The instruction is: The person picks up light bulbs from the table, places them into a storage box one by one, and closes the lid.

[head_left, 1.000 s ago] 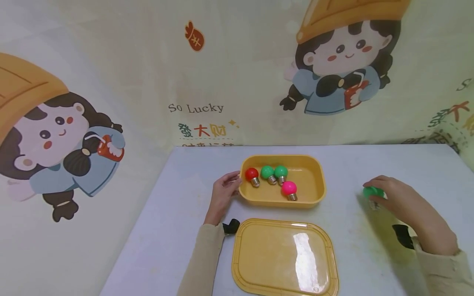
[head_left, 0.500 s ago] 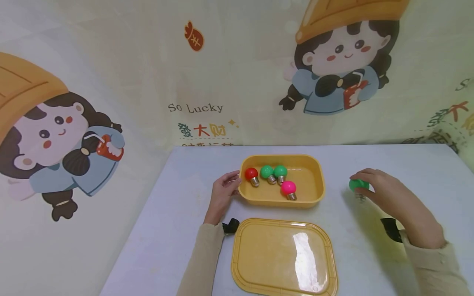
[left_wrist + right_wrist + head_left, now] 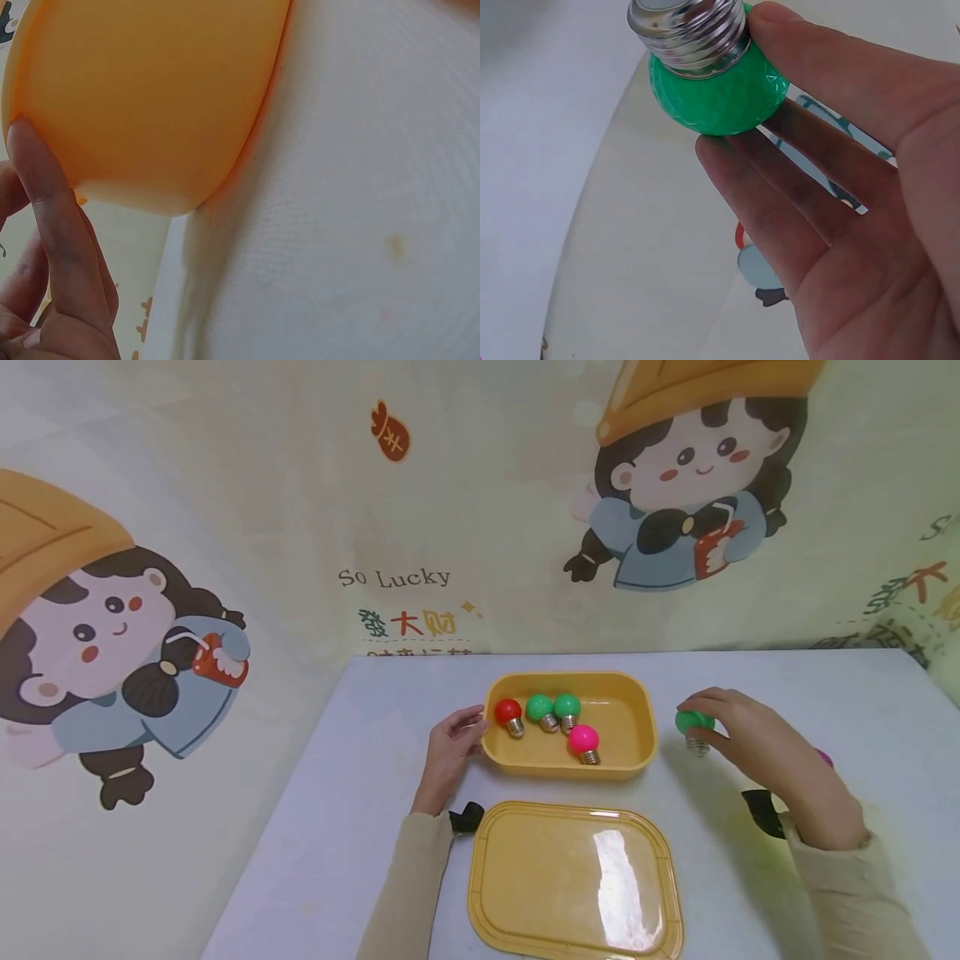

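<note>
My right hand (image 3: 757, 739) pinches a green light bulb (image 3: 696, 722) between thumb and fingers, over the table just right of the yellow box. In the right wrist view the bulb's silver screw base (image 3: 694, 37) points away from the fingers. Inside the yellow box (image 3: 643, 727) lie a red bulb (image 3: 508, 711), two green bulbs (image 3: 539, 707) and a pink bulb (image 3: 583, 740). My left hand (image 3: 452, 747) is at the box's left end, its fairly straight fingers (image 3: 56, 217) touching the outer wall.
A yellow lid (image 3: 562, 877) lies flat on the white table (image 3: 337, 843) in front of the box. Part of a pink round thing (image 3: 826, 757) shows behind my right wrist. A printed cloth (image 3: 510, 527) hangs behind the table.
My right hand has moved left with the green bulb, from the right part of the table to near the box. The pink round thing has come into sight. My left hand stays at the box.
</note>
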